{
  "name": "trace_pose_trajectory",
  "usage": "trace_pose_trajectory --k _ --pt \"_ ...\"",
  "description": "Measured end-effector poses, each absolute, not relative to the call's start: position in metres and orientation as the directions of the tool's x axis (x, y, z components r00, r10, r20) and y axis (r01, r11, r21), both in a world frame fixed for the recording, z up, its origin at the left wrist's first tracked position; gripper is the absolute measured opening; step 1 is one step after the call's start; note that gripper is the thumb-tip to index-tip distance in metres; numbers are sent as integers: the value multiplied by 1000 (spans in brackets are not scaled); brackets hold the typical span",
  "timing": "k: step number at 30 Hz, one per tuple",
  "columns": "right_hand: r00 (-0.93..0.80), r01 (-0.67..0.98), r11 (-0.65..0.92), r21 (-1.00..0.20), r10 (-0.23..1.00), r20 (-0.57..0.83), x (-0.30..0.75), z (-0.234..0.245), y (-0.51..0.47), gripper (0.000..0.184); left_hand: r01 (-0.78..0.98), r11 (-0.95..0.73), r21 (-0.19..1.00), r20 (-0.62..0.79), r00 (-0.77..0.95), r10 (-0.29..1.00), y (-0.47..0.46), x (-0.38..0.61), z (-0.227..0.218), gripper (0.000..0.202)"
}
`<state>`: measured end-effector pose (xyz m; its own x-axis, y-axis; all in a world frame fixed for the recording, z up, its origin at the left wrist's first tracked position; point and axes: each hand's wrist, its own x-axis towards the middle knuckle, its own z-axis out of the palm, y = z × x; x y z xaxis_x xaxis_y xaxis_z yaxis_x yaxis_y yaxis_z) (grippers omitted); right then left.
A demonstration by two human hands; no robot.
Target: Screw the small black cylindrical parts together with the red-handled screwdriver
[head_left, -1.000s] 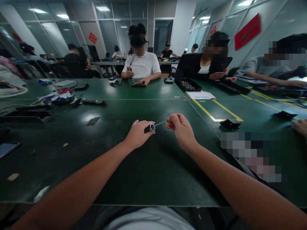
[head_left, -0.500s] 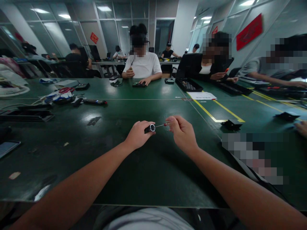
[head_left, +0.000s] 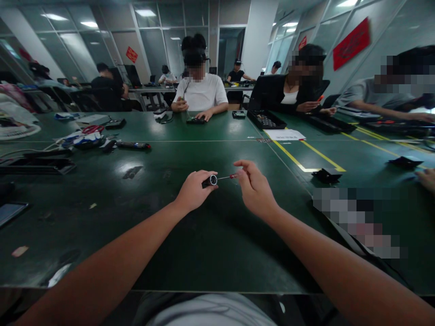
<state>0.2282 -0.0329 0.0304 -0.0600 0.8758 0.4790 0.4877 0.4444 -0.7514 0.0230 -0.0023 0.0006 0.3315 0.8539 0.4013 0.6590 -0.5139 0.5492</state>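
Note:
My left hand (head_left: 196,189) is wrapped round a short black cylinder (head_left: 212,180) with a pale ring at its end, which faces me; its exact kind I cannot make out. A small screwdriver (head_left: 232,176) with a red handle and a thin metal shaft is in my right hand (head_left: 255,188). Its shaft points left and reaches the ringed end of the cylinder. Thumb and lower fingers stay on the handle while the index finger is lifted away. Both hands are above the green table (head_left: 190,253).
Left lie a pen-like tool (head_left: 133,145), red-handled scissors (head_left: 93,129), a black tray (head_left: 37,164) and a phone (head_left: 12,212). Right are a small black part (head_left: 326,175), a white sheet (head_left: 284,135) and a black parts tray (head_left: 267,120). A person in white (head_left: 200,93) sits opposite.
My right hand's fingers have loosened and the index finger has lifted off the screwdriver handle. The screwdriver still points at the cylinder, which my left hand holds as before.

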Motion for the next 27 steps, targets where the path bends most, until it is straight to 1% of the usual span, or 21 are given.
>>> trace_pose_trajectory --k 4,7,9,11,12,15,19,21,23,25,27 --pt "-81 477 417 -773 897 434 229 31 -31 18 659 -503 559 407 309 859 -2 22 2 37" --pt "-77 505 401 -764 903 423 229 32 -31 28 660 -506 555 404 317 858 -2 22 3 37" --pt "-75 490 404 -773 902 424 229 31 -31 26 656 -507 559 404 318 858 -2 22 3 37" --pt "-57 427 408 -807 903 426 229 29 -29 19 654 -504 564 405 313 859 -2 22 3 37" --pt "-43 382 411 -828 903 428 229 28 -28 18 655 -501 565 407 308 860 -1 22 3 37" --pt "-24 271 415 -868 905 425 228 26 -25 18 664 -497 559 409 300 861 -1 23 3 37" --pt "40 198 389 -900 914 403 227 23 -18 23 672 -500 546 389 325 862 -4 25 5 38" --pt "111 102 316 -943 939 327 228 20 -13 25 667 -530 524 386 369 846 -5 25 7 38" --pt "152 -85 149 -985 979 135 230 18 -7 27 661 -560 500 397 400 826 -5 25 9 38" --pt "152 -219 10 -976 988 -24 232 16 -3 28 668 -556 495 396 395 829 -3 24 10 38" --pt "160 -270 -28 -962 984 -74 233 16 0 27 681 -528 508 373 379 847 -2 23 10 38"
